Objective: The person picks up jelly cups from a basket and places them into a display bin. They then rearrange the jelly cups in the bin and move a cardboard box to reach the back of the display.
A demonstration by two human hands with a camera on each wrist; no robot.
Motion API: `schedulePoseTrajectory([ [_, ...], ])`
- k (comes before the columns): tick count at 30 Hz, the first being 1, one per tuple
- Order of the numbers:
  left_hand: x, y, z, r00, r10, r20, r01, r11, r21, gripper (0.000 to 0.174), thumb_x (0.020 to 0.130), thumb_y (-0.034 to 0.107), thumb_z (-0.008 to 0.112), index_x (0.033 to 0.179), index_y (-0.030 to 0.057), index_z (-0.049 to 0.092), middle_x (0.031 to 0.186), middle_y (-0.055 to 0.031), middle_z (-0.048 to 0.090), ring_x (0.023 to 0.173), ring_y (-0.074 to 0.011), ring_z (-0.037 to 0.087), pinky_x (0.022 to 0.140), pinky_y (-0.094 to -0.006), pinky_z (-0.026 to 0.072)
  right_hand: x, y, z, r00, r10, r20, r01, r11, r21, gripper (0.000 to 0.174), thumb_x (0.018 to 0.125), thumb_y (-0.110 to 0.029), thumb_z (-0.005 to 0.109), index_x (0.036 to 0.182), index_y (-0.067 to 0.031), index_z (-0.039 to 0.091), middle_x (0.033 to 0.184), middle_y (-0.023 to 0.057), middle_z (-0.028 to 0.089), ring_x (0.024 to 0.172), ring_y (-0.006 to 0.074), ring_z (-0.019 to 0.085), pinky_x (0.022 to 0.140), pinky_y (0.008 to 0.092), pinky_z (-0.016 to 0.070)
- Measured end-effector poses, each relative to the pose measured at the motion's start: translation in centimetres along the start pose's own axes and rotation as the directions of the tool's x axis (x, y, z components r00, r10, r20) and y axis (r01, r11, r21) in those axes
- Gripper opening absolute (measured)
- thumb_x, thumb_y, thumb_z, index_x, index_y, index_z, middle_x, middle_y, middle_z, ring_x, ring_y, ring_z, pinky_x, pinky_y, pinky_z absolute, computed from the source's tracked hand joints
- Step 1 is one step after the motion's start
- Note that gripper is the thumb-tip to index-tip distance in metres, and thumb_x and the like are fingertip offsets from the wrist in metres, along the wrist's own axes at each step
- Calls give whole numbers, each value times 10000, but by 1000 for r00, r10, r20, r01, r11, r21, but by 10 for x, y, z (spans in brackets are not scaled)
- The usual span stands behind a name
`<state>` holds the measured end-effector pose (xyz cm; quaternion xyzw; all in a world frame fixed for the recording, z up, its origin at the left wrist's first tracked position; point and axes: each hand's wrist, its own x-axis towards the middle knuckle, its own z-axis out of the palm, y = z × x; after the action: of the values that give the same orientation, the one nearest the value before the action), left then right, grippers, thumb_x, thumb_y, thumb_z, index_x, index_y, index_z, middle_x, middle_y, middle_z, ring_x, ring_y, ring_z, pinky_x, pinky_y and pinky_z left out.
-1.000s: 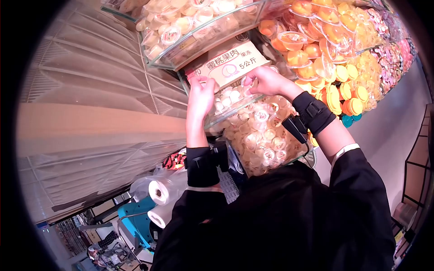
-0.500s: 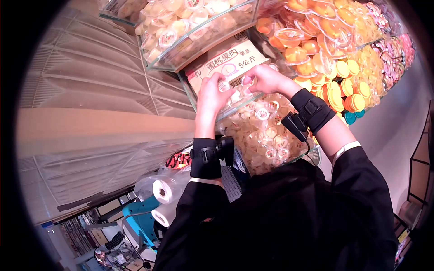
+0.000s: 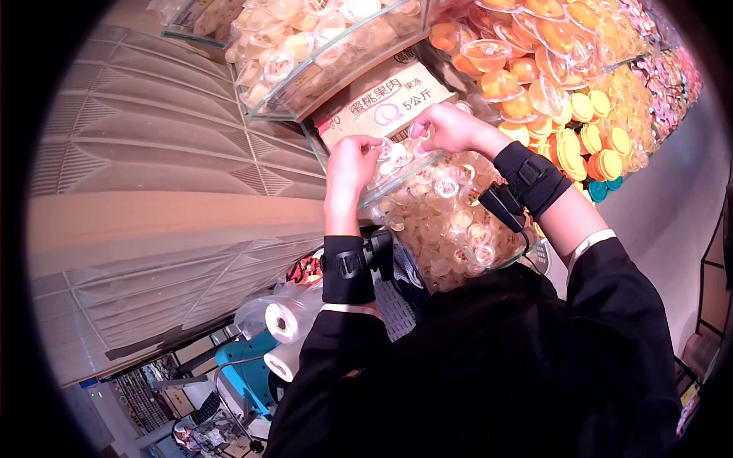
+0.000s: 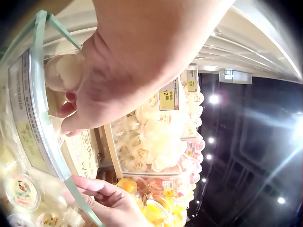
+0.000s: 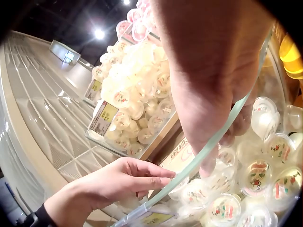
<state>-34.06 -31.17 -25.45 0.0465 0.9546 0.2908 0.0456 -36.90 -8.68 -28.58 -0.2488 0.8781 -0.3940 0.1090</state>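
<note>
My 2 arms (image 3: 569, 221) reach forward, left hand (image 3: 351, 169) with thumb and forefinger nearly together, right hand (image 3: 453, 130) with fingers bent.

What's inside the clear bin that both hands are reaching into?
Small jelly cups and cardboard with a peach drawing. What's underneath them is covered.

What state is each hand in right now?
Left hand: closed, pinching a jelly cup.
Right hand: fingers bent down among other jelly cups; whether it holds one cannot be told.
</note>
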Motion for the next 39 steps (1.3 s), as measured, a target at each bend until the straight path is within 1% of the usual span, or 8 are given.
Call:
schedulePoseTrajectory([
  [10, 12, -14, 6, 996, 17, 83, -8, 995, -103, 316, 803, 143, 726, 1106, 58, 695, 906, -102, 712, 788, -127, 642, 747, -275, 506, 2, -3, -6, 1000, 2, 27, -4, 997, 83, 267, 728, -189, 758, 946, -43, 707, 873, 108, 699, 854, 217, 667, 789, 330, 512],
  [13, 10, -15, 6, 996, 6, 90, 6, 991, -132, 328, 804, 133, 720, 1122, 59, 688, 847, -78, 690, 752, -125, 617, 726, -278, 502, 13, -1, -4, 998, -10, 61, 10, 1000, -7, 224, 758, -175, 717, 939, -44, 702, 857, 119, 695, 839, 242, 669, 774, 344, 512],
  [15, 9, -14, 5, 996, -4, 86, 17, 989, -150, 317, 803, 128, 718, 1111, 56, 692, 811, -67, 672, 735, -123, 603, 715, -282, 499, 19, -5, -4, 990, -141, 29, 144, 976, -163, 184, 768, -150, 689, 918, -44, 702, 864, 130, 692, 839, 276, 665, 766, 365, 514],
  [20, 7, -11, 2, 996, -14, 87, 28, 986, -166, 327, 800, 116, 711, 1118, 46, 679, 771, -58, 636, 713, -127, 573, 696, -290, 489, 32, -13, 1, 980, -172, 102, 188, 966, -178, 159, 767, -136, 675, 896, -50, 709, 871, 134, 693, 846, 291, 663, 773, 376, 516],
  [28, -2, -14, 1, 998, -30, 54, 38, 988, -149, 471, 747, 143, 758, 1177, 12, 621, 918, -132, 680, 877, -214, 657, 790, -326, 502, 34, -21, 13, 976, -133, 170, 173, 954, -245, 218, 773, -219, 693, 933, -75, 728, 864, 152, 694, 819, 320, 667, 761, 393, 523],
  [30, -3, -17, 1, 988, 114, 106, -97, 983, -156, 492, 725, 117, 761, 1181, 3, 617, 960, -142, 686, 916, -221, 664, 817, -332, 502, 34, -24, 15, 977, -151, 150, 181, 961, -211, 146, 749, -202, 689, 832, -86, 721, 768, 136, 674, 755, 319, 654, 703, 400, 516],
  [31, -5, -18, 3, 987, 161, 15, -157, 976, -152, 456, 707, 88, 757, 1143, 22, 639, 949, -154, 685, 913, -240, 668, 810, -341, 506, 34, -25, 14, 977, -115, 180, 154, 964, -216, 149, 740, -201, 714, 831, -85, 727, 794, 134, 684, 784, 314, 661, 719, 388, 518],
  [39, -4, -9, -1, 996, 43, -79, -54, 988, -144, 157, 763, 99, 698, 902, 30, 676, 851, -160, 679, 823, -280, 669, 740, -375, 514, 26, -20, 10, 984, -52, 168, 74, 989, -126, 259, 668, -156, 799, 915, -99, 748, 908, 128, 709, 885, 274, 681, 809, 348, 525],
])
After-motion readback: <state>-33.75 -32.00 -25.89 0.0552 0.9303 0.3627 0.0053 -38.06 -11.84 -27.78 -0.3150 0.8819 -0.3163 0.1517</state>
